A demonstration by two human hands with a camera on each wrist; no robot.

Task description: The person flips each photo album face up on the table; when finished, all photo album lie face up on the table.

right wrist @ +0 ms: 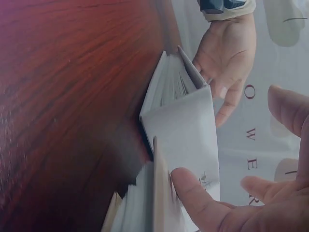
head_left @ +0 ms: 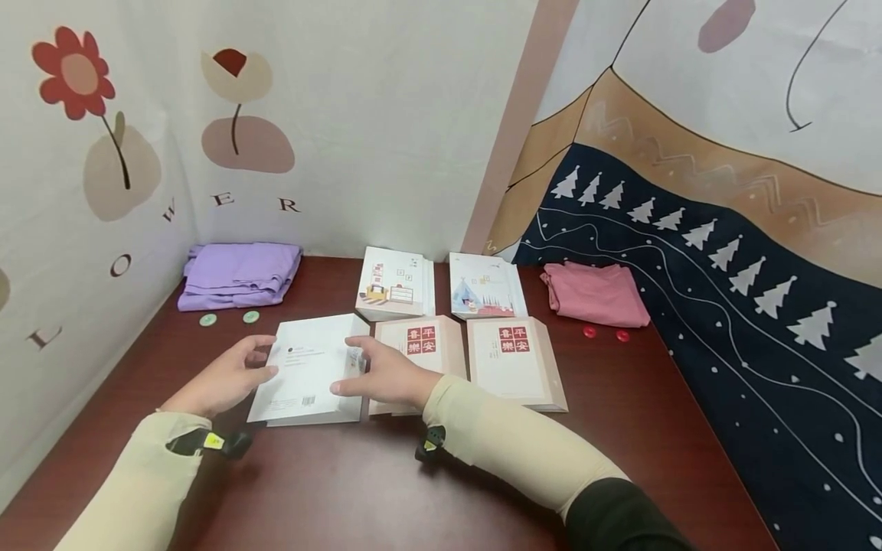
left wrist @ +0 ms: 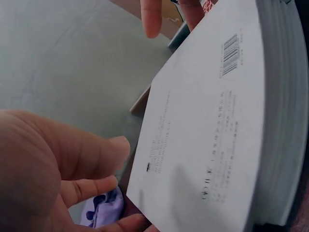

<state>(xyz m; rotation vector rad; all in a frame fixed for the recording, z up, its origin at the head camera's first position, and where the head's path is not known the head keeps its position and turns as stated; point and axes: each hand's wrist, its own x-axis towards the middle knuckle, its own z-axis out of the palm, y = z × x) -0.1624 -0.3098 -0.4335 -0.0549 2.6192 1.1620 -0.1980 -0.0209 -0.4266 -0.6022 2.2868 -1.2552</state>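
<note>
A thick white hardcover book [head_left: 303, 375] lies on the table with its barcode side up. At its left edge is my left hand [head_left: 223, 376], thumb and fingers spread around the edge; the left wrist view has the fingertips right by the cover [left wrist: 203, 121]. My right hand [head_left: 393, 375] reaches over the book's right side, fingers parted and near the spine [right wrist: 186, 130]. Just right of it, partly covered by that hand, is a cream book [head_left: 448, 344] with a red character block. A matching cream book [head_left: 517, 367] lies further right.
Behind stand two white illustrated books [head_left: 393, 283], [head_left: 485, 287]. A folded purple cloth [head_left: 237, 275] is at back left with green discs [head_left: 251, 316] before it. At back right lies a pink cloth [head_left: 596, 295] with red discs [head_left: 589, 332]. Printed fabric walls [head_left: 386, 138] border the table.
</note>
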